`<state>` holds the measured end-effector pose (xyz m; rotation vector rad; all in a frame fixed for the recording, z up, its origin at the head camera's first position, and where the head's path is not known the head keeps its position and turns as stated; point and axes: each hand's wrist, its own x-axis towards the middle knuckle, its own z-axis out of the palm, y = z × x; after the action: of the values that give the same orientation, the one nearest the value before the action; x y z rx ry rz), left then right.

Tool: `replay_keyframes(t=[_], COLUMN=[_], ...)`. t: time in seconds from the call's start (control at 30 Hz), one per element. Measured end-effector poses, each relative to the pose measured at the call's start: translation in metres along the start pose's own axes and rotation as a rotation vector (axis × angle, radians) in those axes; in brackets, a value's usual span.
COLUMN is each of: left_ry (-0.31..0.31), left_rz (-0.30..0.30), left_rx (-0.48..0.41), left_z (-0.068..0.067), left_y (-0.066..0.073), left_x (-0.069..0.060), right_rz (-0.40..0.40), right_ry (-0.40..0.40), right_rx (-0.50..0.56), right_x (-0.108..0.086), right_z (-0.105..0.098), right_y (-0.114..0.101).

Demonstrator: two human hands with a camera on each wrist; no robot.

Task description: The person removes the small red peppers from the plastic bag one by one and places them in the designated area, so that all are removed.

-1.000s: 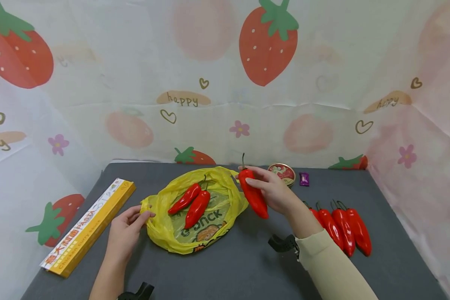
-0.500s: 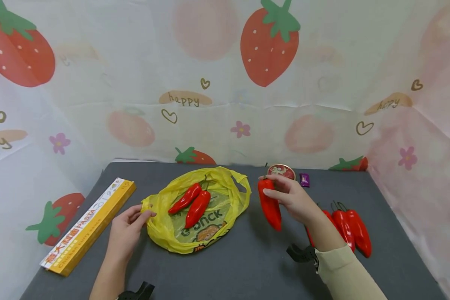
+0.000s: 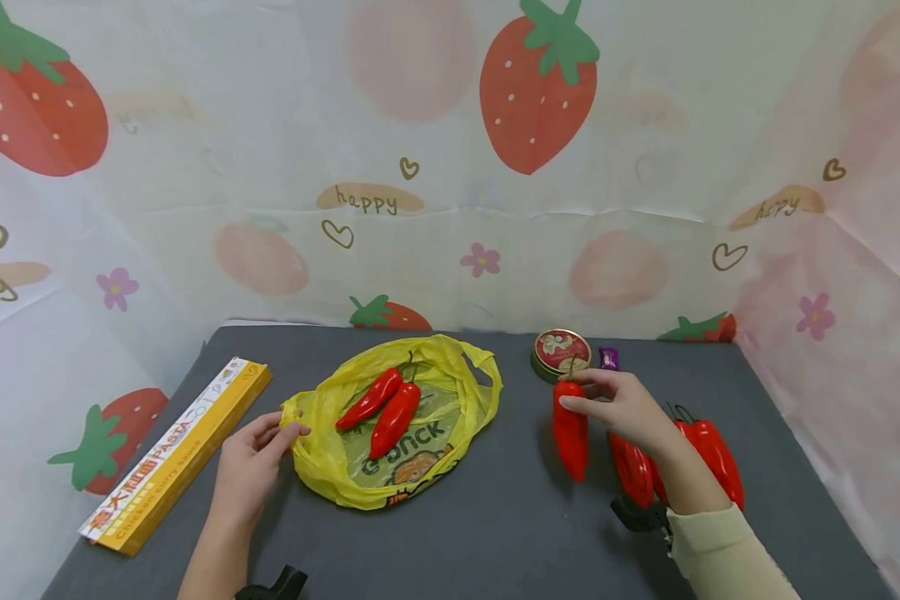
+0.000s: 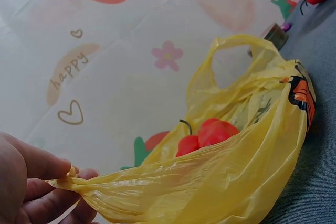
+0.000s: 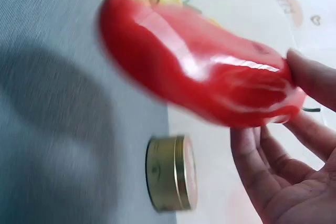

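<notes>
My left hand (image 3: pixel 251 462) pinches the gathered left edge of a yellow plastic bag (image 3: pixel 311 454), which lies spread on the table with its mouth open. Two red chili peppers (image 3: pixel 395 419) lie inside it. In my right hand (image 3: pixel 630 408) a glossy red chili pepper (image 3: pixel 571 433) hangs tip down, gripped near its stem end between thumb and fingers; the right wrist view shows this pepper (image 5: pixel 194 66) close up. More red peppers (image 3: pixel 716 454) lie to the right, partly hidden behind my right hand and forearm. The left wrist view shows the bag's twisted corner (image 4: pixel 68 181) between my thumb and fingers.
A yellow pasta box (image 3: pixel 183 454) lies slanted along the table's left side. At the back stands a round tin (image 3: pixel 561 353) with a red lid, beside a small purple packet (image 3: pixel 609 358). A strawberry-print cloth (image 3: pixel 480 208) hangs behind the grey table.
My right hand has carried its pepper rightward and toward me, away from the bag, uncovering the tin. My left hand keeps its hold on the bag's edge.
</notes>
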<state>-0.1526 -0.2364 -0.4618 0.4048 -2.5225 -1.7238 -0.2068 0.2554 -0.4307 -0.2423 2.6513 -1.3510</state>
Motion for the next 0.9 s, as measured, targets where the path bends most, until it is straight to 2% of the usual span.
replay_keyframes(t=[0.2, 0.5, 0.77, 0.9], left_ry=[-0.001, -0.005, -0.004, -0.006], left_rz=[0.002, 0.006, 0.012, 0.014], left_rx=[-0.012, -0.031, -0.026, -0.017], left_z=[0.000, 0.001, 0.002, 0.002], left_y=[0.000, -0.002, -0.003, -0.002], left_x=[0.000, 0.000, 0.000, 0.001], right_rz=[0.001, 0.005, 0.002, -0.038], right_ry=[-0.009, 0.012, 0.025, 0.048], right_rx=[-0.125, -0.287, -0.342, -0.368], right_x=[-0.007, -0.013, -0.014, -0.012], right_z=[-0.008, -0.005, -0.003, -0.002], right_y=[0.015, 0.033, 0.041, 0.044])
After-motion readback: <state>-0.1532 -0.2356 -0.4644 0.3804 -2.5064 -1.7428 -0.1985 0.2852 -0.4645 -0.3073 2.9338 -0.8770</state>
